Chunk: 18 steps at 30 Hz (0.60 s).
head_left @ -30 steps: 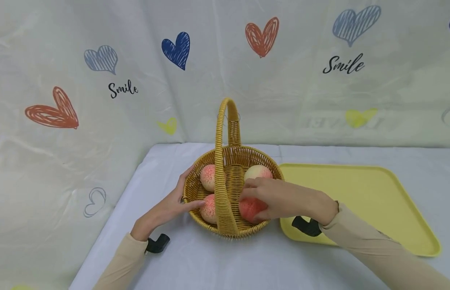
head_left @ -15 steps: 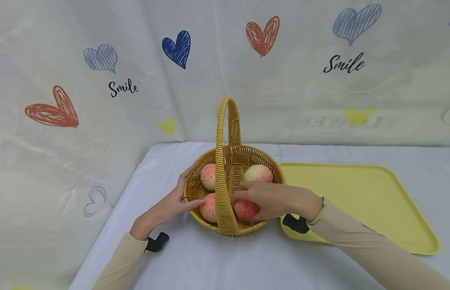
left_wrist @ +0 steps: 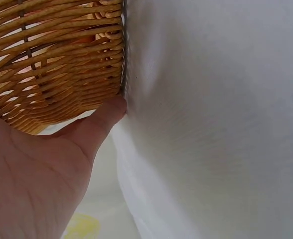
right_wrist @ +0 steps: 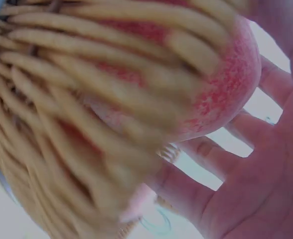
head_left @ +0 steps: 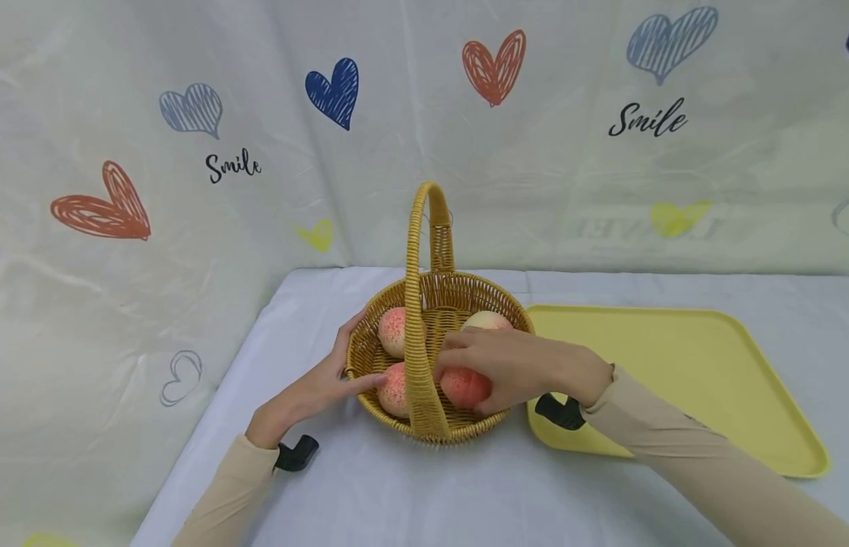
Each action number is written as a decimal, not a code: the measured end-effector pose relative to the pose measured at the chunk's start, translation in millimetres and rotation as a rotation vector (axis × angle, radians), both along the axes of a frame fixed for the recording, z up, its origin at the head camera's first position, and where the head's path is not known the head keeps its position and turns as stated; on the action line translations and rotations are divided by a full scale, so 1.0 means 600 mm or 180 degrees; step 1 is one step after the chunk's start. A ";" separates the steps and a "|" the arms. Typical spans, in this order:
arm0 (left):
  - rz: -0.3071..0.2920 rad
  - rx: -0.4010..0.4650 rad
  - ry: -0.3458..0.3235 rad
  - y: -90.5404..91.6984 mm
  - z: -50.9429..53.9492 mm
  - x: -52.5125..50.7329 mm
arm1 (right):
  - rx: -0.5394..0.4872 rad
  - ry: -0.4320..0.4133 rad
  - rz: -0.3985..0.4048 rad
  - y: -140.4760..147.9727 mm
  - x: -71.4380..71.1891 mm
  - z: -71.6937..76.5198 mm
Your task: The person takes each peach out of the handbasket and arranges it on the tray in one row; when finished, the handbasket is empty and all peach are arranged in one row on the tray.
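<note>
A round wicker basket [head_left: 441,281] with a tall arched handle stands on the white-covered table. My left hand [head_left: 321,391] holds its left side, thumb over the rim and fingers along the outer wall. My right hand [head_left: 509,365] reaches inside at the right and grips a deep pink peach [head_left: 465,388], fingers and thumb around it. The right wrist view shows this peach [right_wrist: 241,74] partly behind the blurred basket wall. A paler peach [head_left: 489,320] lies behind my right hand, partly covered. Two speckled peaches [head_left: 393,332] sit at the left, the front one near my left thumb.
To the right lies a yellow tray [head_left: 670,365], its near left part under my right forearm. A white cloth backdrop [head_left: 554,167] with printed hearts rises behind the table [head_left: 410,501] and along the left.
My right hand has moved left inside the basket, then risen slightly with the deep pink peach in its grip. The left hand stays at the basket's side.
</note>
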State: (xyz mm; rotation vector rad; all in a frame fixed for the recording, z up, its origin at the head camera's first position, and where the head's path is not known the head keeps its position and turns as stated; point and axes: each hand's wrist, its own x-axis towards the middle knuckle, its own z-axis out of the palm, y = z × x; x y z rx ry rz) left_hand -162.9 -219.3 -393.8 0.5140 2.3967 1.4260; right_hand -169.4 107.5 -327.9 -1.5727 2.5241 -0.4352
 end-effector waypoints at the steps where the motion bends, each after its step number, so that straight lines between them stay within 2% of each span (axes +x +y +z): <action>1: -0.0003 0.0004 -0.0009 0.000 0.000 0.000 | -0.0046 -0.0017 -0.0025 0.005 0.000 0.006; 6: 0.0004 0.0026 -0.0046 -0.001 0.001 0.002 | -0.0300 0.0023 -0.0188 0.046 0.002 0.049; 12: 0.0009 0.0009 -0.0061 -0.003 0.001 0.001 | -0.0580 0.0186 -0.0349 0.122 -0.002 0.104; 15: 0.0003 0.0014 -0.0069 -0.002 0.000 0.002 | -0.0646 0.0261 -0.0494 0.162 -0.002 0.118; 18: -0.0014 0.0052 -0.0074 -0.001 -0.001 0.002 | -0.0685 0.0332 -0.0634 0.197 -0.001 0.119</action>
